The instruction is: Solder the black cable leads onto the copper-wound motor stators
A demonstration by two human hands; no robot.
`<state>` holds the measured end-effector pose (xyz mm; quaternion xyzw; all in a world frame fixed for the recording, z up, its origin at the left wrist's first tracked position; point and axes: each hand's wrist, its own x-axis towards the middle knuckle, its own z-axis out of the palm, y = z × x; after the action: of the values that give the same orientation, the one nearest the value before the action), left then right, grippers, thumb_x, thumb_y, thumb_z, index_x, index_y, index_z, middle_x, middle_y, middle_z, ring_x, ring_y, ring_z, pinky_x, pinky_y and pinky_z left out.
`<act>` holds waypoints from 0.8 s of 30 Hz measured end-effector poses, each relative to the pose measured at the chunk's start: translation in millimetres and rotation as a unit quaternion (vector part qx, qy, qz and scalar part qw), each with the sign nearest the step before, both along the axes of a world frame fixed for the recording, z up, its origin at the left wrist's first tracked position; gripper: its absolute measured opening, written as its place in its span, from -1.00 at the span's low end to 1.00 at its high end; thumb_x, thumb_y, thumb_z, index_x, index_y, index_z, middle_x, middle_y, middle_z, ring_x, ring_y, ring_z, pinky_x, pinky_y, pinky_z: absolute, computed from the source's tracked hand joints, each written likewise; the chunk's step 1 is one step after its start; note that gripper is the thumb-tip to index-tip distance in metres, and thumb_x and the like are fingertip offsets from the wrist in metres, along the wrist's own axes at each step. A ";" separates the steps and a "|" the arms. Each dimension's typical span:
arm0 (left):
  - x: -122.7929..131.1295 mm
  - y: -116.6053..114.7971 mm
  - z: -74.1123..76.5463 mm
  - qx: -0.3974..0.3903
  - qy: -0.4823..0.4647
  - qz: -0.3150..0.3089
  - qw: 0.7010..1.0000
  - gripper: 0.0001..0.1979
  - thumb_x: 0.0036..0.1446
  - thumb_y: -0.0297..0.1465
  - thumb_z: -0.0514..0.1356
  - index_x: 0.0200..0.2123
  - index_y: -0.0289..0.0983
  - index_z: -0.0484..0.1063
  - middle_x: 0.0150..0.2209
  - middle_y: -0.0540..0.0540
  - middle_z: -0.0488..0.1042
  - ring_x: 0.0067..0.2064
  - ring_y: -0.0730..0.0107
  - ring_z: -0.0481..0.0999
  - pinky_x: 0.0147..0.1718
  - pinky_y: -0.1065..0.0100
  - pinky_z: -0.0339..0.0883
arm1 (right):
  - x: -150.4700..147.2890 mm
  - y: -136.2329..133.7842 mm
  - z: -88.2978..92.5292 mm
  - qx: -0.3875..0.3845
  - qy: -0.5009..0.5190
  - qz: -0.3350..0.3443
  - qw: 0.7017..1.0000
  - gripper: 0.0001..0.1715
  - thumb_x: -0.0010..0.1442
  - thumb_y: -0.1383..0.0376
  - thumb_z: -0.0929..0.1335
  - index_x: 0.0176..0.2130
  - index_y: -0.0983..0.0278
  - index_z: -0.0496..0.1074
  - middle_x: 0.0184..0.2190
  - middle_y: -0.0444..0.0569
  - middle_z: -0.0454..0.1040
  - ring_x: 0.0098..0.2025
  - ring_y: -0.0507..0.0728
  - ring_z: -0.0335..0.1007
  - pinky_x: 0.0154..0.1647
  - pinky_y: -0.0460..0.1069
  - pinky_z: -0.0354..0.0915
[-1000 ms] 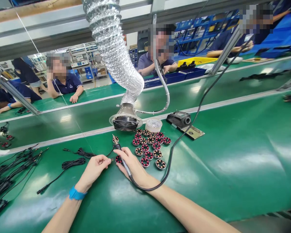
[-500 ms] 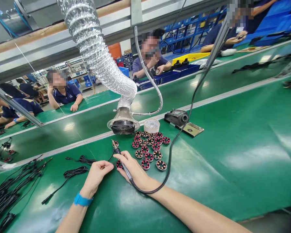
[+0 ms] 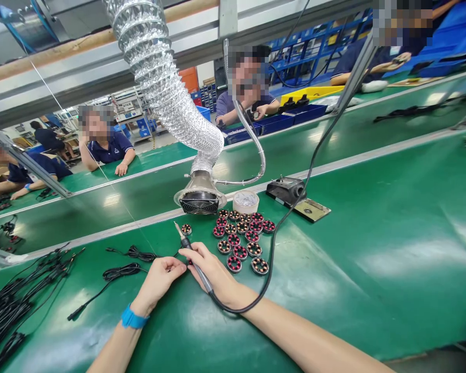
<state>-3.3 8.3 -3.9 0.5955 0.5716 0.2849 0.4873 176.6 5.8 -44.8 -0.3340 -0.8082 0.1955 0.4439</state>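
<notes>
The soldering iron (image 3: 194,261) swings in the right hand (image 3: 213,274)! A second ago its tip sat right over the lone stator ring (image 3: 186,229). Now the tip has pulled clear and sits just off the ring's 9 o'clock, with the shaft leaning more toward 10 o'clock. The left hand (image 3: 159,280) slides in toward 3 o'clock, and its fingertips (image 3: 181,264) now meet the right thumb, closing the gap where a red stator showed between the hands. Across the belt at 12 o'clock, a co-worker's hand (image 3: 258,111) has lifted off the bench edge.
</notes>
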 end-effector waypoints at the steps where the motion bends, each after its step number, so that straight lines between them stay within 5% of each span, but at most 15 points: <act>1: 0.9 -0.5 0.7 -0.019 -0.004 -0.008 1.000 -0.67 -0.04 -0.15 0.32 -0.49 -0.35 0.49 -0.60 0.02 0.41 -0.58 0.53 0.28 -0.57 0.45 0.10 | -1.3 0.1 -2.5 0.004 -0.003 -0.002 1.000 -0.36 0.22 0.57 0.23 0.21 0.15 0.22 -0.04 0.04 0.28 -0.15 0.10 0.42 -0.12 -0.02 0.40; 5: 2.8 -0.7 2.1 -0.087 -0.068 -0.022 0.994 -0.67 -0.08 -0.16 0.34 -0.51 -0.34 0.43 -0.60 0.01 0.42 -0.66 0.55 0.29 -0.66 0.47 0.12 | -7.6 -2.9 -9.7 0.008 0.014 -0.027 0.999 -0.45 0.26 0.54 0.21 0.16 0.16 0.28 -0.10 0.02 0.32 -0.24 0.08 0.43 -0.21 -0.04 0.41; 10: 1.6 3.4 0.0 -0.065 -0.151 0.013 0.986 -0.65 -0.07 -0.17 0.38 -0.43 -0.38 0.50 -0.51 -0.07 0.52 -0.56 0.52 0.43 -0.52 0.47 0.32 | -15.6 -11.4 -4.6 -0.008 0.087 -0.043 0.995 -0.50 0.25 0.53 0.20 0.12 0.18 0.31 -0.13 0.01 0.36 -0.21 0.08 0.47 -0.13 -0.05 0.43; 17: -1.7 1.8 -6.4 -0.044 -0.118 -0.001 0.992 -0.56 0.01 -0.06 0.32 -0.44 -0.39 0.51 -0.53 -0.11 0.52 -0.56 0.46 0.45 -0.52 0.42 0.34 | -9.6 -9.1 4.5 0.013 0.113 -0.119 0.986 -0.57 0.31 0.48 0.20 0.10 0.18 0.33 -0.13 0.03 0.38 -0.21 0.09 0.49 -0.11 -0.02 0.45; 20: -5.9 -0.9 -5.5 0.007 -0.092 0.021 0.995 -0.53 0.12 -0.04 0.22 -0.32 -0.40 0.54 -0.47 -0.15 0.55 -0.48 0.38 0.51 -0.41 0.35 0.41 | -0.5 -4.2 11.5 0.072 0.112 -0.165 0.977 -0.59 0.30 0.48 0.22 0.08 0.18 0.35 -0.14 0.04 0.40 -0.18 0.12 0.49 -0.10 0.00 0.45; 24: -12.1 -6.9 2.8 0.190 -0.026 0.094 0.977 -0.58 0.28 -0.11 0.10 -0.17 -0.34 0.55 -0.24 -0.19 0.58 -0.27 0.33 0.55 -0.21 0.30 0.42 | 10.7 -2.0 23.5 0.136 0.117 -0.201 0.963 -0.64 0.29 0.47 0.27 0.03 0.18 0.40 -0.20 0.02 0.44 -0.24 0.12 0.49 -0.19 0.00 0.45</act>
<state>-15.3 1.4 -1.1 0.6138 0.5474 0.4479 0.3508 187.2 3.8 -21.3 -0.4006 -0.6857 0.0287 0.6070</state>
